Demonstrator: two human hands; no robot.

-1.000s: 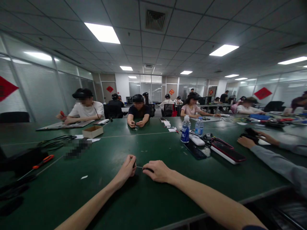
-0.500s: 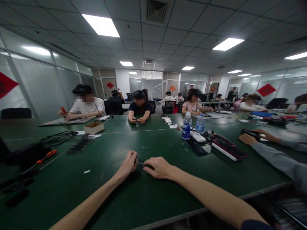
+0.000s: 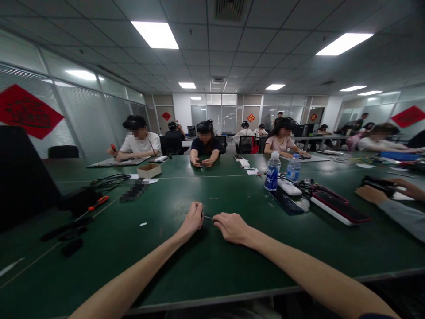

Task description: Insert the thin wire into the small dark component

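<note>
My left hand (image 3: 194, 217) is closed, fingers pinched round a small dark thing that its own fingers mostly cover. To its right, my right hand (image 3: 230, 227) curls palm-down round a tool whose thin metal shaft (image 3: 207, 217) spans the short gap between both hands. The tool looks like a screwdriver, but its grip is hidden under my fingers. Where the shaft's left end meets the dark thing cannot be made out. Both hands rest low over the green table (image 3: 186, 274), near its front edge.
An orange-handled screwdriver (image 3: 98, 203), black cables (image 3: 108, 181) and an open cardboard box (image 3: 149, 171) lie left. To the right stand two bottles, a blue-labelled one (image 3: 271, 175) and a smaller one (image 3: 293, 168), beside a red-edged dark device (image 3: 341, 206). Another person's hands (image 3: 372, 194) work farther right.
My head has turned a little left, so the whole scene sits farther right in view. Both hands keep nearly the same pose; the dark grip under my right hand is now covered.
</note>
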